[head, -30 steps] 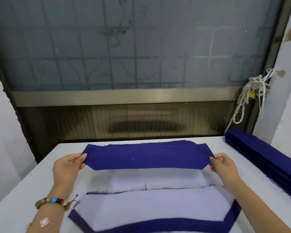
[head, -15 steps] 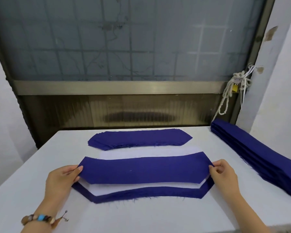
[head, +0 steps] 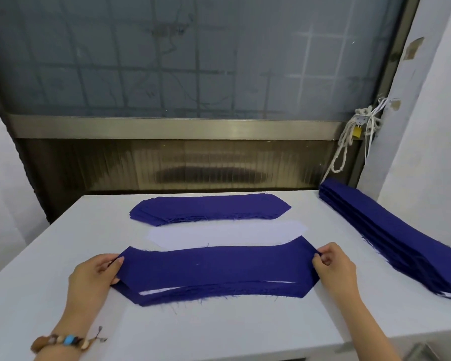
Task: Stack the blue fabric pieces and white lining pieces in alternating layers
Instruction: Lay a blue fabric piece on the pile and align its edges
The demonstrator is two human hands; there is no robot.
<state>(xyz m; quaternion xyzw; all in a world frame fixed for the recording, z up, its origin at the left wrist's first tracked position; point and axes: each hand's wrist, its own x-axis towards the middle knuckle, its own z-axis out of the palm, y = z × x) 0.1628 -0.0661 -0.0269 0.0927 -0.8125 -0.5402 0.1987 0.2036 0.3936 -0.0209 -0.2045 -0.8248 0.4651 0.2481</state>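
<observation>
Change since 1.0 s ago: the blue fabric piece [head: 214, 267], then held up in the air, is now lying on the near stack [head: 219, 294]. Half a second ago a broad white margin was showing along the near edge. Now only thin slivers of white lining [head: 154, 291] are peeking out there, so the piece is sitting almost flush.

Hands: the left hand [head: 94, 276] is still pinching the left end of the piece, thumb on top. The right hand [head: 332, 267] is pinching the right tip between thumb and curled fingers. Both are resting at desk level.

Count:
- Two hands are showing, with one blue piece held between them.
- Three piles are lying in a column down the middle of the desk [head: 219, 332]. The far blue pile [head: 208, 208] is lying farthest back. The white lining pile [head: 224, 234] is sitting in the middle, its near edge tucked behind the held piece. The alternating near stack is sitting closest.
- One long stack of blue strips [head: 391, 238] is running along the right edge of the desk, well apart from the rest.
- I cannot tell how many pieces are in any pile.

One beaded bracelet [head: 63, 341] is sitting on the left wrist. One knotted white rope [head: 349, 142] is hanging at the frame of the window beside a yellow padlock [head: 357, 131].
</observation>
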